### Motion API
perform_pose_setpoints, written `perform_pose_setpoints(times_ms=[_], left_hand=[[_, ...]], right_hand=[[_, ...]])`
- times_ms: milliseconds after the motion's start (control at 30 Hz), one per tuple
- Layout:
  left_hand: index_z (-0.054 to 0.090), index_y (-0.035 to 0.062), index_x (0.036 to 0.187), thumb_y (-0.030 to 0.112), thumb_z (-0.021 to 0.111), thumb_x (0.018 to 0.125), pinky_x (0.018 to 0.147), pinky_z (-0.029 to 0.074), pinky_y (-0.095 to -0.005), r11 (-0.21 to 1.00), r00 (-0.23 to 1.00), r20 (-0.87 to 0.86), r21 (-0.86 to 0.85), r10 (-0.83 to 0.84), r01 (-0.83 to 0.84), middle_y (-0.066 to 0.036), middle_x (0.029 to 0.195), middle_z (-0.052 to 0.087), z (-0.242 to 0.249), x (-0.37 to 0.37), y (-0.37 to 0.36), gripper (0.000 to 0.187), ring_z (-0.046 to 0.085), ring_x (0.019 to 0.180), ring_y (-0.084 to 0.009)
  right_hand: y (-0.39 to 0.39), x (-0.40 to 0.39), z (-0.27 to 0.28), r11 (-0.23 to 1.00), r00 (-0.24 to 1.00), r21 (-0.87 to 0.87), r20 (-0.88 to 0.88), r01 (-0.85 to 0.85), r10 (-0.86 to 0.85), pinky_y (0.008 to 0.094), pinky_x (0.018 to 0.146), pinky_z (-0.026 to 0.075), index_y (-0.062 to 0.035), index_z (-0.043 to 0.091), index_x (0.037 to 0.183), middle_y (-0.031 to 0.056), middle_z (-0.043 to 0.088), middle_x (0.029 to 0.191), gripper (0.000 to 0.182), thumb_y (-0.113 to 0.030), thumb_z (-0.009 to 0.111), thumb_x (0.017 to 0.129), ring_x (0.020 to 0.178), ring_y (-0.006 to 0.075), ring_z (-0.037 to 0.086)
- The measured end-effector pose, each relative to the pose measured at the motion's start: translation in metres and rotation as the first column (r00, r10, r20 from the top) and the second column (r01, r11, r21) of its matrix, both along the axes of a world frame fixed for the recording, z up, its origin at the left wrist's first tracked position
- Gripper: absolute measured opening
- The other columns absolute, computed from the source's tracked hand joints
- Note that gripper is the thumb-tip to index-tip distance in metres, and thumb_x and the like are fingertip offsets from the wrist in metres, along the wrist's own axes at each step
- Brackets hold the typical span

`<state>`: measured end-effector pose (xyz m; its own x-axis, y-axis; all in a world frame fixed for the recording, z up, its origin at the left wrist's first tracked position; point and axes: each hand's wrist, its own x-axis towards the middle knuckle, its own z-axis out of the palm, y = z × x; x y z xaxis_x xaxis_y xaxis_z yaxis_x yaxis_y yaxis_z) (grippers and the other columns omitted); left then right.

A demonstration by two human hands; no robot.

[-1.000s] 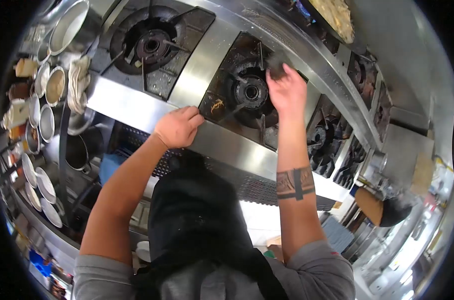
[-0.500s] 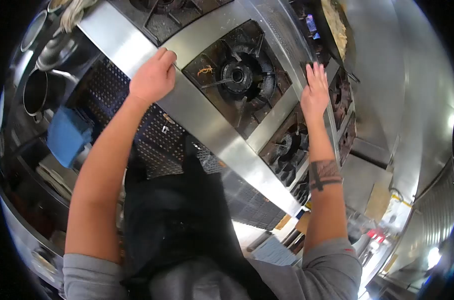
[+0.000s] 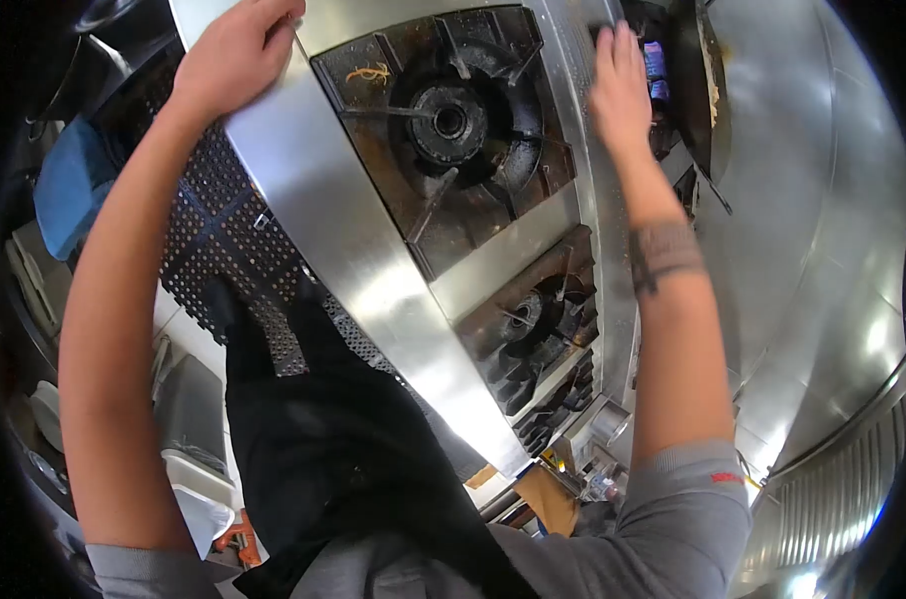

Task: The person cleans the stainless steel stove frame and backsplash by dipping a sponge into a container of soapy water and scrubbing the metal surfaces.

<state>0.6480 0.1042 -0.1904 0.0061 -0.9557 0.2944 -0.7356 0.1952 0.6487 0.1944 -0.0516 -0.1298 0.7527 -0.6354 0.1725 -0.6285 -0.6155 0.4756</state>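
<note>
My left hand (image 3: 238,55) is closed, its fingers curled over the steel front ledge (image 3: 343,230) of a gas stove at the upper left. Part of its fingertips is cut off by the top of the view. On the far side of the stove, my right hand (image 3: 621,95) presses down with straight fingers, slightly blurred. A small dark pad (image 3: 602,30) shows at its fingertips, mostly covered, on the steel back strip (image 3: 578,75). Between the hands lies a black burner (image 3: 448,120) on a greasy grate, with a yellowish food scrap (image 3: 368,73) on it.
More burners (image 3: 538,309) run along the stove toward me. Beyond the right hand are a dark pan (image 3: 692,90) and a steel wall (image 3: 772,200). A perforated rubber mat (image 3: 224,220) covers the floor. A blue object (image 3: 74,185) stands at the left.
My view has shifted along the stove. The right hand has moved up the back strip, with the dark pad at its fingertips. The left hand remains on the front ledge.
</note>
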Motion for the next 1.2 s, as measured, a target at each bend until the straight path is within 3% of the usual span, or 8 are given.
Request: perform_pose_setpoints(times_ms=[467,533,567,700,900,933,1000,1200], left_hand=[[0.063,0.0031,0.097,0.009,0.059,0.09,0.08,0.053,-0.0471,0.999,0.999,-0.015,-0.037,0.034,-0.034,-0.019,0.093,0.064,-0.007,0.002,0.002,0.01,0.065,0.091,-0.0415],[0.063,0.0029,0.097,0.009,0.059,0.089,0.08,0.053,-0.047,0.999,1.0,-0.014,-0.039,0.019,-0.019,-0.019,0.093,0.065,-0.007,0.006,0.0,0.01,0.065,0.091,-0.0413],[0.063,0.0028,0.097,0.009,0.059,0.089,0.08,0.053,-0.0471,0.999,1.0,-0.013,-0.042,0.02,-0.021,-0.019,0.093,0.065,-0.005,0.005,0.001,0.01,0.065,0.091,-0.0413],[0.063,0.0025,0.096,0.009,0.06,0.089,0.08,0.053,-0.0472,0.997,0.999,-0.037,-0.07,0.007,-0.009,-0.019,0.093,0.064,-0.01,0.009,-0.003,0.011,0.065,0.09,-0.0413],[0.063,0.0027,0.098,0.008,0.059,0.088,0.08,0.053,-0.0471,0.998,0.999,-0.031,-0.058,0.019,-0.02,-0.019,0.093,0.065,-0.01,0.006,-0.003,0.011,0.065,0.089,-0.0415],[0.063,0.0028,0.099,0.007,0.059,0.088,0.08,0.053,-0.0471,0.998,0.999,-0.042,-0.056,0.023,-0.025,-0.019,0.093,0.065,-0.01,0.006,-0.003,0.012,0.065,0.089,-0.0414],[0.063,0.003,0.099,0.007,0.059,0.088,0.08,0.053,-0.0469,0.999,0.999,-0.036,-0.04,0.019,-0.02,-0.019,0.093,0.065,-0.008,0.003,-0.002,0.012,0.065,0.089,-0.0411],[0.063,0.0028,0.098,0.008,0.059,0.088,0.079,0.053,-0.0476,0.997,1.0,-0.026,-0.081,0.014,-0.017,-0.019,0.093,0.065,-0.008,0.011,-0.004,0.012,0.065,0.089,-0.0418]], right_hand=[[-0.036,0.01,-0.005,0.999,0.997,-0.03,-0.077,-0.019,0.017,0.0501,0.124,0.033,0.0015,0.043,0.155,0.0249,0.038,0.164,0.069,0.001,0.054,0.087,0.152,0.0388,0.039],[-0.072,0.033,-0.002,0.997,0.941,-0.071,-0.333,0.031,-0.053,0.0518,0.128,0.023,0.0163,0.034,0.154,0.0373,0.03,0.164,0.067,-0.028,0.048,0.107,0.154,0.0489,0.029],[-0.026,0.053,0.019,0.985,0.992,0.162,-0.12,0.062,-0.043,0.05,0.126,0.031,0.0017,0.038,0.158,0.0289,0.03,0.167,0.079,0.002,0.055,0.081,0.153,0.0434,0.035],[0.064,-0.057,0.008,0.972,0.961,0.06,-0.176,0.229,-0.215,0.0508,0.127,0.03,-0.0029,0.04,0.159,0.0231,0.03,0.17,0.075,0.0,0.055,0.086,0.156,0.0389,0.033],[-0.039,0.035,0.007,0.996,0.985,0.067,-0.164,0.059,-0.047,0.0536,0.122,0.036,-0.002,0.04,0.157,0.0254,0.036,0.166,0.076,-0.001,0.056,0.083,0.151,0.0436,0.038],[-0.069,0.038,0.0,0.972,0.975,-0.2,-0.208,-0.12,0.078,0.0515,0.114,0.043,0.0039,0.054,0.141,0.033,0.054,0.147,0.049,-0.026,0.052,0.103,0.137,0.0442,0.054],[-0.034,0.043,0.015,0.993,0.966,0.043,-0.237,0.114,-0.101,0.0543,0.119,0.04,-0.004,0.042,0.156,0.0252,0.037,0.165,0.072,-0.002,0.057,0.086,0.149,0.0425,0.041],[0.065,-0.057,0.011,0.988,0.984,-0.007,-0.08,0.157,-0.157,0.0502,0.112,0.045,-0.0079,0.059,0.142,0.0216,0.054,0.152,0.045,-0.016,0.064,0.098,0.132,0.0416,0.057]])
